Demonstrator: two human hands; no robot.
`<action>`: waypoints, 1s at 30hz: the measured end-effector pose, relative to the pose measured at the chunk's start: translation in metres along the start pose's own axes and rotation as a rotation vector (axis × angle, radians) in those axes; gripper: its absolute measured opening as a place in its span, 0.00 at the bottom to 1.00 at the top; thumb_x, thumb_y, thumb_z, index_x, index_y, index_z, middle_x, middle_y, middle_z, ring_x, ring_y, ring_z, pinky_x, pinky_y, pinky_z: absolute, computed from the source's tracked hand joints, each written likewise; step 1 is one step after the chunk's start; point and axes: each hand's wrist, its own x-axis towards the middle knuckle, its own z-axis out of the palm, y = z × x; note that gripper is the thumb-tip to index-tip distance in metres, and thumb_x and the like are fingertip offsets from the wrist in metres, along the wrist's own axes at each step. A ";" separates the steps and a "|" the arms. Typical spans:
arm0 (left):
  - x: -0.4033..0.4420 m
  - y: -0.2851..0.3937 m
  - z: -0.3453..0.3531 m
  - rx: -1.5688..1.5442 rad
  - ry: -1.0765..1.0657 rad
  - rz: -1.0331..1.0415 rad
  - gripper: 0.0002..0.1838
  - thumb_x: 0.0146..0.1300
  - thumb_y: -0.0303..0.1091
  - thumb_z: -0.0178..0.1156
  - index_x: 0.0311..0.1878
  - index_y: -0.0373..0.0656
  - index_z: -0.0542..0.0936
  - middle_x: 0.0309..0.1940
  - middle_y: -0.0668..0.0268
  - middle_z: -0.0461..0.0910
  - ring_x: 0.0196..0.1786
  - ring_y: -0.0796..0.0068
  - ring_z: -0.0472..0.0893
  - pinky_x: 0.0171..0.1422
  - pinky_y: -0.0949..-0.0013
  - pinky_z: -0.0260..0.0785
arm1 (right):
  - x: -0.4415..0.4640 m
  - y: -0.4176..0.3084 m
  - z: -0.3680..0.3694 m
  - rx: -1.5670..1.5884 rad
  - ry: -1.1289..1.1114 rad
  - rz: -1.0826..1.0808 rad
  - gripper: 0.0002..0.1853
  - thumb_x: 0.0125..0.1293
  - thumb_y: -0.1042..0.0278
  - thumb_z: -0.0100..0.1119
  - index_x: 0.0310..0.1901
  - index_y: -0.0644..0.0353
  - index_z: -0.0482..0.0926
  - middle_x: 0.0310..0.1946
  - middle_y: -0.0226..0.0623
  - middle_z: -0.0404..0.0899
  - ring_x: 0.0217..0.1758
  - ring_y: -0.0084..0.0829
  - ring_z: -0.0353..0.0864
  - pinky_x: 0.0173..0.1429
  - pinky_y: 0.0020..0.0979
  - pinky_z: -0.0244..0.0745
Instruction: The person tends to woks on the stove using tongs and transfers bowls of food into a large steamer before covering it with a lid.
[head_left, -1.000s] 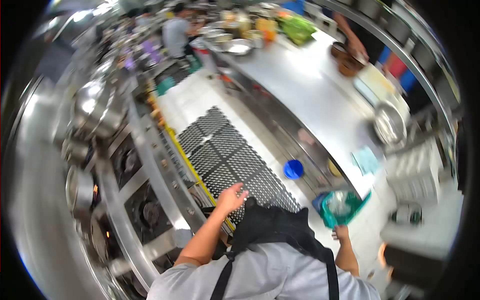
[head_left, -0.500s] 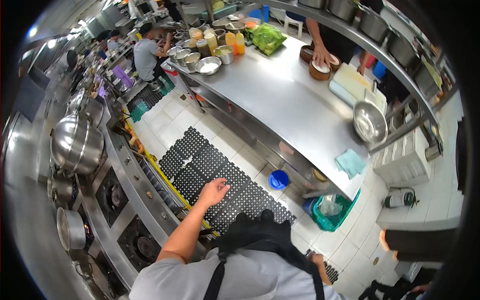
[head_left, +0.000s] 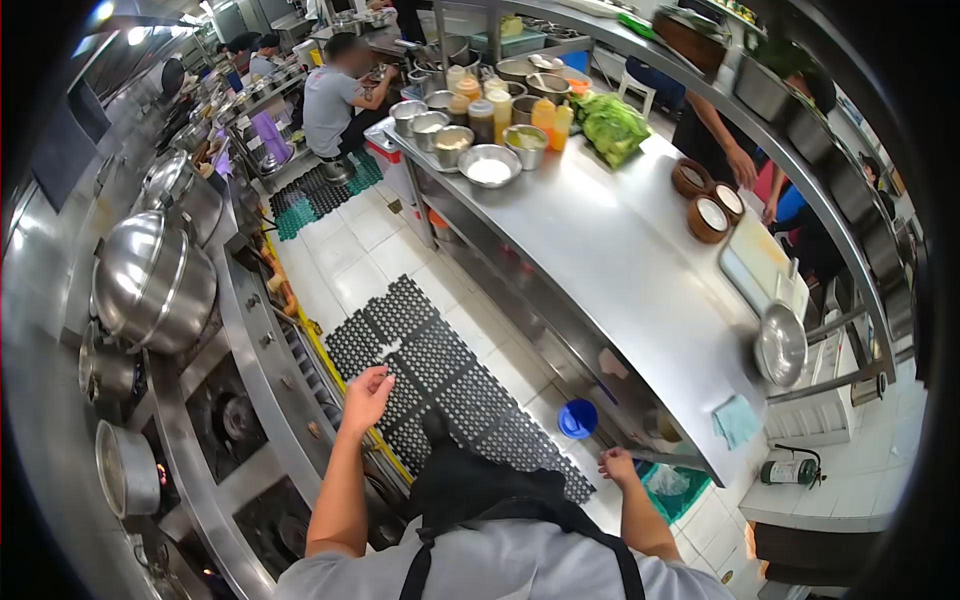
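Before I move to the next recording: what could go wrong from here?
A foot might catch the blue bucket standing near the black mat. A flame shows beside the pot on the stove; the left hand could be burned if it strayed there.

The table (head_left: pixel 600 265) has a smooth, glossy metal top, the domed pot (head_left: pixel 140 275) is polished metal, the bucket (head_left: pixel 577 420) smooth plastic, the floor mat (head_left: pixel 432 365) matt and perforated, and the towel (head_left: pixel 736 422) matt cloth.

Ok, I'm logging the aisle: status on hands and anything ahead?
Left hand loosely curled, empty. Right hand looks empty, near long silver metal table. Round blue bucket on floor ahead.
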 end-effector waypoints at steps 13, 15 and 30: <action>0.313 0.106 -0.132 0.236 0.047 0.450 0.13 0.61 0.31 0.61 0.47 0.36 0.77 0.30 0.67 0.80 0.33 0.81 0.77 0.40 0.76 0.70 | 0.013 -0.073 0.095 -0.029 0.001 0.240 0.11 0.62 0.65 0.54 0.37 0.67 0.73 0.26 0.44 0.80 0.19 0.34 0.79 0.18 0.34 0.74; 0.352 0.167 -0.123 0.340 0.057 0.575 0.14 0.59 0.32 0.61 0.47 0.37 0.77 0.32 0.63 0.81 0.35 0.79 0.78 0.42 0.75 0.70 | 0.014 -0.072 0.096 0.017 0.003 0.273 0.11 0.62 0.66 0.54 0.35 0.68 0.73 0.23 0.44 0.79 0.16 0.33 0.77 0.16 0.35 0.73; 0.722 0.386 -0.066 0.956 0.104 0.995 0.19 0.52 0.42 0.64 0.46 0.44 0.79 0.38 0.56 0.82 0.44 0.55 0.80 0.49 0.57 0.71 | 0.100 -0.222 0.174 0.686 0.455 0.176 0.08 0.65 0.67 0.52 0.40 0.63 0.70 0.18 0.36 0.73 0.14 0.27 0.71 0.14 0.27 0.63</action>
